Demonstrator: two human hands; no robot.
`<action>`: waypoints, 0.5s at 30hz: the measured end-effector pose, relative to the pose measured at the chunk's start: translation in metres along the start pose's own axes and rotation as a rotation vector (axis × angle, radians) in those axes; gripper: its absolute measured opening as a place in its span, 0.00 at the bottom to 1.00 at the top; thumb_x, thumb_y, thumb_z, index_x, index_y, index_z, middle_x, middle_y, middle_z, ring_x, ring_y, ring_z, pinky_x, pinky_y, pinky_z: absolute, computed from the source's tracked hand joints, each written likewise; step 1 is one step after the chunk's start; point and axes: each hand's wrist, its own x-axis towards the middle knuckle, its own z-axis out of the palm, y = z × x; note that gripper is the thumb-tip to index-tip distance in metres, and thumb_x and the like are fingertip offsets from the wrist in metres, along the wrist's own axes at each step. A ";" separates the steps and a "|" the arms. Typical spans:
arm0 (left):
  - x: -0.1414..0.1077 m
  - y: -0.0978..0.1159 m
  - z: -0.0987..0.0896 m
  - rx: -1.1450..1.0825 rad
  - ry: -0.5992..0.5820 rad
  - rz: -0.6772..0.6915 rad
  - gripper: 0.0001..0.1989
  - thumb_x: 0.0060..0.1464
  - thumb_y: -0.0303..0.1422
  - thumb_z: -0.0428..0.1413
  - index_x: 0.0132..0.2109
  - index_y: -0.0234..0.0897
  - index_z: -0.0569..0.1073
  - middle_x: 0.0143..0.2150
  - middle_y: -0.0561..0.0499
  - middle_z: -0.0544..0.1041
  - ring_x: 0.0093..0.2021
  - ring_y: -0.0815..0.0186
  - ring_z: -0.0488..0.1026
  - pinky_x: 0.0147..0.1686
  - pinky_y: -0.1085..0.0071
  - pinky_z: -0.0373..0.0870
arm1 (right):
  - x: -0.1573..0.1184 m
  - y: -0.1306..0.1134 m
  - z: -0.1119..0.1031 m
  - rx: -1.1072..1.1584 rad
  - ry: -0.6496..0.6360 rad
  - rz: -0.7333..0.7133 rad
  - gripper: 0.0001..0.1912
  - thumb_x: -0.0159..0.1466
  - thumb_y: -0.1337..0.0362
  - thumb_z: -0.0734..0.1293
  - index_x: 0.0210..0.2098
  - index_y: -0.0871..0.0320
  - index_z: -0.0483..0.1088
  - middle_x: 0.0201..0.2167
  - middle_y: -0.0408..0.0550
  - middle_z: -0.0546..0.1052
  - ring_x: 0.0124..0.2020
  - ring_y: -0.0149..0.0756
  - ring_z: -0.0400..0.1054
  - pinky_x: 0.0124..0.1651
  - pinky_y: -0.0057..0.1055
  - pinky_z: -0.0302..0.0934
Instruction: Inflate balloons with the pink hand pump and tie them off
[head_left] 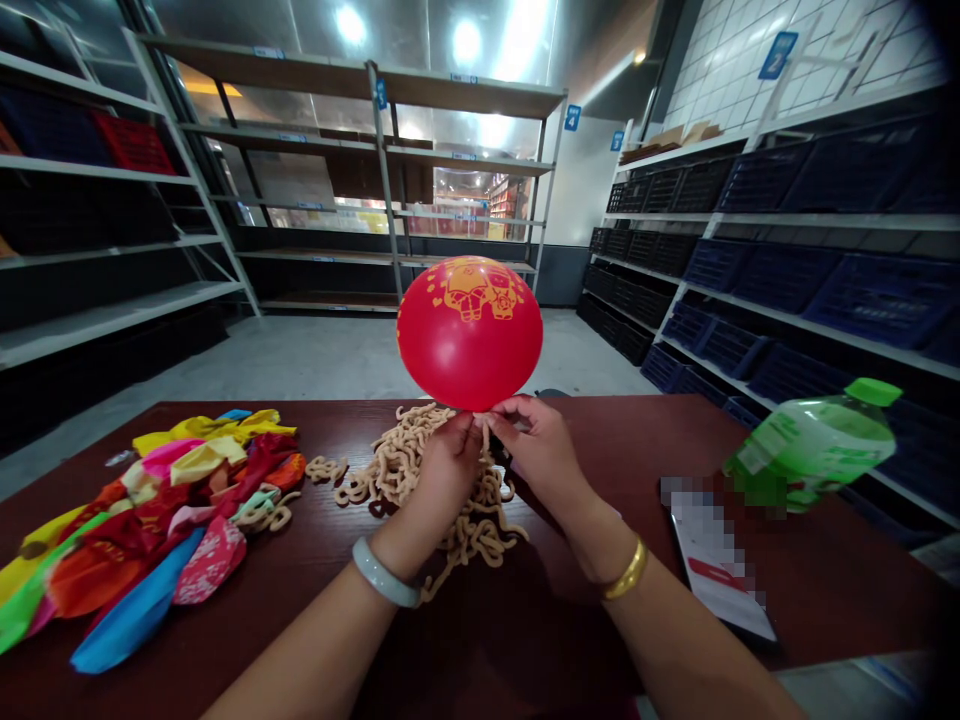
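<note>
An inflated red balloon point(470, 335) with yellow printed figures stands upright above the table, its neck pointing down. My left hand point(450, 460) is closed around the neck, fingers pinched together. From the other side, my right hand point(541, 445) pinches at the same neck with thumb and forefinger. A tan strand shows just below the neck between my hands; whether my fingers hold it I cannot tell. Beneath and behind my hands lies a loose pile of tan, rope-like strands point(394, 455), partly hidden by my left hand and wrist.
Deflated, many-coloured balloons point(157, 520) are heaped on the left of the dark red table point(330, 610). A phone point(720, 570) lies at the right, beside a green bottle point(817, 445). Shelving racks point(390, 180) and dark crates point(870, 295) stand beyond the table.
</note>
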 end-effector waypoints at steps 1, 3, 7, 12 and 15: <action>0.000 -0.002 0.001 -0.014 -0.005 -0.007 0.13 0.61 0.38 0.49 0.36 0.35 0.73 0.34 0.47 0.76 0.36 0.63 0.71 0.43 0.66 0.67 | 0.000 0.001 0.001 0.106 -0.010 0.076 0.05 0.55 0.61 0.71 0.29 0.56 0.74 0.27 0.44 0.76 0.29 0.34 0.68 0.33 0.31 0.63; 0.000 -0.004 0.003 -0.104 -0.017 -0.036 0.14 0.61 0.39 0.49 0.36 0.35 0.73 0.34 0.47 0.76 0.35 0.63 0.71 0.43 0.66 0.67 | 0.000 0.000 0.002 0.340 -0.040 0.228 0.08 0.54 0.59 0.72 0.28 0.57 0.72 0.25 0.42 0.74 0.25 0.31 0.66 0.29 0.28 0.61; 0.000 -0.004 0.010 -0.331 -0.021 -0.178 0.14 0.58 0.41 0.51 0.38 0.35 0.73 0.31 0.50 0.75 0.32 0.65 0.70 0.35 0.69 0.68 | -0.002 -0.004 0.004 0.650 -0.081 0.432 0.11 0.50 0.59 0.74 0.28 0.57 0.71 0.26 0.43 0.74 0.26 0.30 0.67 0.30 0.28 0.62; -0.005 0.003 0.019 -0.463 -0.040 -0.264 0.12 0.56 0.42 0.53 0.36 0.36 0.72 0.24 0.54 0.69 0.26 0.68 0.65 0.32 0.71 0.65 | -0.001 0.002 0.007 0.734 -0.007 0.456 0.13 0.50 0.57 0.74 0.29 0.57 0.69 0.23 0.42 0.73 0.22 0.29 0.64 0.27 0.27 0.60; -0.008 0.006 0.026 -0.517 -0.054 -0.278 0.13 0.55 0.42 0.54 0.31 0.37 0.68 0.24 0.55 0.66 0.25 0.70 0.61 0.30 0.72 0.63 | 0.002 0.011 0.009 0.736 0.046 0.438 0.13 0.51 0.56 0.72 0.29 0.55 0.67 0.20 0.40 0.71 0.20 0.30 0.62 0.24 0.28 0.59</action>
